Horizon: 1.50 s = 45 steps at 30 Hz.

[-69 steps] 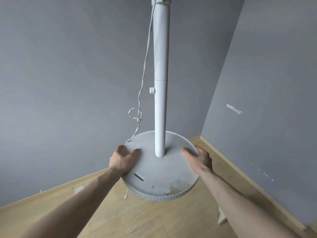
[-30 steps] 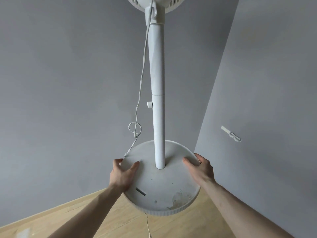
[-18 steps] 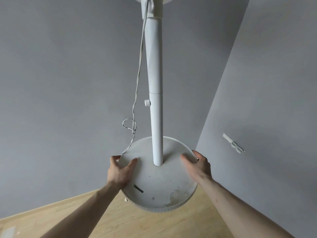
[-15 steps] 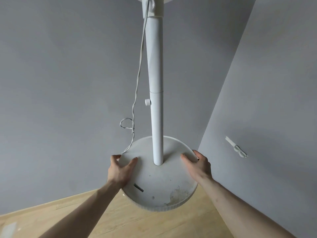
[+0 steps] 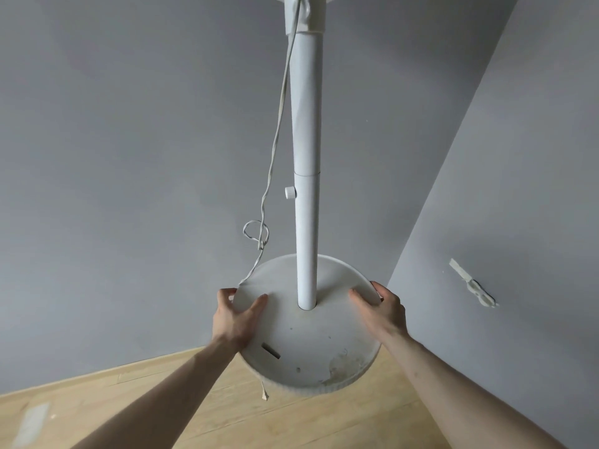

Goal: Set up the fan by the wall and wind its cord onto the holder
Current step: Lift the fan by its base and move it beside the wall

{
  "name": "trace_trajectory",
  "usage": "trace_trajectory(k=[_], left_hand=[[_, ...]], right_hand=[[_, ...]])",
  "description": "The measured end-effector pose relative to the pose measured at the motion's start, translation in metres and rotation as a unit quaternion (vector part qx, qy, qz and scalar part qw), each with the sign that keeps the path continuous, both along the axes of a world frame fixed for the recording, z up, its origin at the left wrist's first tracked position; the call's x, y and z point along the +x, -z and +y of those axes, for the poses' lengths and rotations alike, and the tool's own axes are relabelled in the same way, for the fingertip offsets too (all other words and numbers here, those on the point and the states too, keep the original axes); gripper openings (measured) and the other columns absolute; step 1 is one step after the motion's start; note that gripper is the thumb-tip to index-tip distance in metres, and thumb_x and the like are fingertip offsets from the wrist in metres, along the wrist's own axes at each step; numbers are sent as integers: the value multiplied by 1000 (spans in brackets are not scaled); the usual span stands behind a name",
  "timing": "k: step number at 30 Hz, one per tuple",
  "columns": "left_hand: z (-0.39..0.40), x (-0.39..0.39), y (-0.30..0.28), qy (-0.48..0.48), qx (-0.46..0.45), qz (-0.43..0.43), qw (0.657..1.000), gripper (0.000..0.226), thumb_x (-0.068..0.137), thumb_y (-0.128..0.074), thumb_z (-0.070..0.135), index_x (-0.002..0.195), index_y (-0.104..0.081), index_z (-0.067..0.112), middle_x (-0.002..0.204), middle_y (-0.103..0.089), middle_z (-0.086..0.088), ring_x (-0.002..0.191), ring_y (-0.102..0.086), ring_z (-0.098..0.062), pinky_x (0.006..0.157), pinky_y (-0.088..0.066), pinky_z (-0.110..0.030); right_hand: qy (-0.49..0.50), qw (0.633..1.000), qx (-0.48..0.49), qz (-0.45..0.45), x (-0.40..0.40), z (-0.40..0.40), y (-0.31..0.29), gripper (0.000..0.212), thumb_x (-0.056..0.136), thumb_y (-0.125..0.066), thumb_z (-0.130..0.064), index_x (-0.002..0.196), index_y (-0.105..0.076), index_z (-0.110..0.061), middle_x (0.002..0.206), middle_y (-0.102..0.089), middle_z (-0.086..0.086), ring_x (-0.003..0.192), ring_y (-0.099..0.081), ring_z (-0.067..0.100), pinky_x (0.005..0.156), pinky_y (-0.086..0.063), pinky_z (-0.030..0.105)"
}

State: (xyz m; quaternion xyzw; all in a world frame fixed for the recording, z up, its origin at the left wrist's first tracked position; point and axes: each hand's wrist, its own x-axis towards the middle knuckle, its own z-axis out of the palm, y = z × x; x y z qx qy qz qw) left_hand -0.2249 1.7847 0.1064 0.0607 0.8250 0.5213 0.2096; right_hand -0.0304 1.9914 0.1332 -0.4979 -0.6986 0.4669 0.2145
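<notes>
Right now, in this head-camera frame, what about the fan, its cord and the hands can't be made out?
- Fan head: cut off by the top edge.
- Cord: lower run hidden behind the base.
- Cord holder: not visible.
- Left hand and right hand: fingers under the rim hidden by the base.
- Base underside: hidden; whether it touches the floor is unclear.

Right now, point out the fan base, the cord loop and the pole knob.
fan base [image 5: 321,345], head view, bare top surface near the front.
cord loop [image 5: 256,233], head view, tangled loop left of pole.
pole knob [image 5: 290,192], head view, its round face.
</notes>
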Motion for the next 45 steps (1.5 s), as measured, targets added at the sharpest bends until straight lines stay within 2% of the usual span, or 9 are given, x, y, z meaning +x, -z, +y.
trace_trajectory(k=[8, 14, 20, 24, 27, 33, 36, 41, 45], left_hand=[[29, -24, 18, 15, -16, -12, 1000, 63, 72, -80, 54, 118, -45, 29, 107, -66, 1, 94, -67, -23, 88, -56, -41], [60, -31, 25, 27, -17, -22, 999, 59, 76, -80, 50, 118, -44, 28, 104, -64, 2, 89, -65, -20, 77, -51, -34], [100, -28, 39, 18, -25, -23, 999, 58, 76, -81, 48, 118, -46, 28, 105, -66, 2, 88, -65, -20, 73, -47, -31], [136, -15, 60, -10, -36, -26, 999, 60, 74, -82, 50, 118, -47, 29, 104, -67, 5, 90, -66, -20, 76, -50, -33], [155, -7, 73, -30, -36, -40, 998, 63, 69, -83, 56, 115, -48, 32, 103, -67, 8, 92, -68, -19, 83, -56, -39], [204, 31, 100, -92, -15, -68, 993, 60, 60, -86, 60, 103, -48, 40, 102, -70, 5, 85, -73, -18, 79, -61, -46], [225, 48, 113, -116, -16, -69, 991, 63, 58, -85, 62, 103, -47, 39, 97, -70, 6, 83, -73, -19, 78, -61, -47], [244, 57, 132, -119, -22, -65, 991, 54, 63, -84, 61, 98, -44, 51, 95, -71, 8, 82, -73, -18, 76, -60, -45], [257, 57, 153, -112, -46, -60, 991, 55, 73, -84, 52, 110, -46, 36, 97, -71, 6, 82, -70, -13, 67, -55, -32]], right_hand=[[9, 1000, -16, -5, -17, 23, 20, 29, 73, -68, -57, 88, -72, -32, 74, -72, -11, 72, -69, 14, 56, -49, 23], [18, 999, -21, -20, -22, 51, 31, 32, 73, -68, -57, 89, -71, -29, 73, -72, -10, 72, -69, 15, 58, -50, 25], [10, 999, -20, -25, -23, 94, 46, 25, 77, -68, -52, 86, -71, -29, 68, -71, -13, 74, -69, 14, 70, -57, 31], [-16, 999, -22, -21, -19, 138, 60, 22, 80, -70, -47, 83, -69, -25, 65, -69, -14, 71, -67, 13, 64, -53, 28], [-30, 999, -31, -12, -16, 165, 71, 21, 80, -70, -46, 83, -69, -25, 67, -70, -12, 69, -67, 10, 60, -49, 25], [-87, 995, -46, -29, -4, 238, 95, 22, 80, -69, -48, 83, -66, -26, 69, -70, -12, 68, -66, 9, 57, -47, 25], [-114, 991, -47, -44, 2, 266, 109, 22, 81, -69, -49, 87, -67, -28, 75, -71, -12, 72, -67, 9, 56, -46, 23], [-124, 989, -55, -55, 4, 288, 132, 21, 82, -71, -50, 94, -68, -32, 81, -73, -12, 78, -70, 9, 58, -47, 20], [-126, 989, -55, -55, 2, 297, 157, 19, 84, -72, -48, 97, -68, -34, 83, -74, -14, 80, -69, 7, 60, -47, 19]])
